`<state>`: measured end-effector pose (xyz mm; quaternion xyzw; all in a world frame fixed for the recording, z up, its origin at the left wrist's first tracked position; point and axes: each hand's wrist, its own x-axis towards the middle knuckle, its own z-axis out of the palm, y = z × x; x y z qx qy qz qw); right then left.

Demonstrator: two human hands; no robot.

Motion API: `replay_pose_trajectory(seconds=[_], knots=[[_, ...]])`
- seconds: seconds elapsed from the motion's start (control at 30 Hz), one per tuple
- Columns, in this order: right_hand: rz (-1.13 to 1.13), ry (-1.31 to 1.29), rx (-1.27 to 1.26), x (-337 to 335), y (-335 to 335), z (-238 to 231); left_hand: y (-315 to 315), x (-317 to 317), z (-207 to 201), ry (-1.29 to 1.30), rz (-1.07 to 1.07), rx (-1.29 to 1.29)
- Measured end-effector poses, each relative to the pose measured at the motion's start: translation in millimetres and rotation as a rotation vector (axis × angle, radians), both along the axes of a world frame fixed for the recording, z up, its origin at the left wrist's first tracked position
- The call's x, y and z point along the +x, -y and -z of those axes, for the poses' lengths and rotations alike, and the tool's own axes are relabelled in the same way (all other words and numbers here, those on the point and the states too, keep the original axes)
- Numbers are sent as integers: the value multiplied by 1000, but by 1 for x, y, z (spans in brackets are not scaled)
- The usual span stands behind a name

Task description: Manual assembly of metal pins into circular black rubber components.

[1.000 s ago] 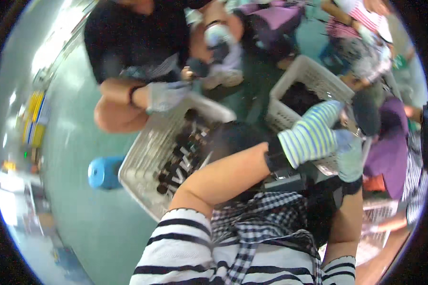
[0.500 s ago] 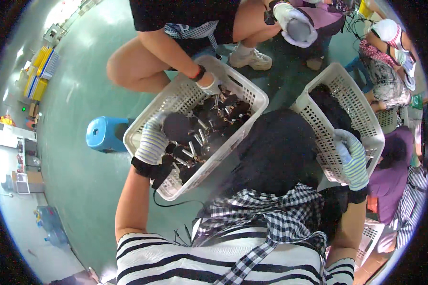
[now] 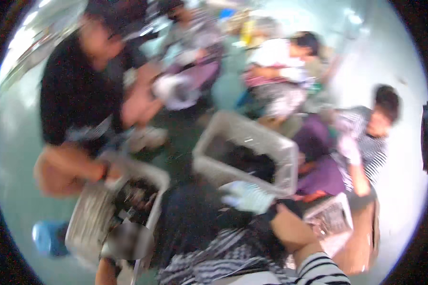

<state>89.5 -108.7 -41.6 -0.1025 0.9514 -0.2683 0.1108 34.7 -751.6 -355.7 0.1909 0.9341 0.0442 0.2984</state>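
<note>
The picture is smeared by motion. In my left hand (image 3: 107, 251), in a pale glove, is a dark round disc-shaped part (image 3: 131, 240); a light rod runs down beside it. This hand is over the near end of a white plastic basket (image 3: 83, 223), which holds dark parts (image 3: 137, 192) with metal pieces among them. My right hand (image 3: 248, 196), in a striped glove, is at the near wall of a second white basket (image 3: 214, 166). Black pieces (image 3: 249, 161) lie inside that basket. The right fingers are too blurred to read.
A co-worker in black (image 3: 73, 90) squats at the left basket, one hand reaching into it. Several other people sit beyond and to the right. A blue stool (image 3: 50, 237) stands at the left; another white basket (image 3: 333, 213) is at the right.
My view has swung to the right and up, so both baskets appear further left and more co-workers show. The round part is still in my left hand. My right hand remains by the right basket.
</note>
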Motion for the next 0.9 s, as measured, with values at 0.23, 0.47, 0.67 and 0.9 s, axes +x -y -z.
replay_pose_trajectory(seconds=[0.23, 0.47, 0.67, 0.9], knots=[[148, -128, 10, 34, -24, 21, -79, -42, -30, 361, 251, -534], [167, -159, 45, 45, -20, 18, -124, -30, -71, 207, 28, -148], [200, -175, 54, 62, -16, 13, -145, -21, -92, 187, -4, -67], [220, -78, 95, 67, -16, 0, -142, -11, -107, 175, -35, -54]])
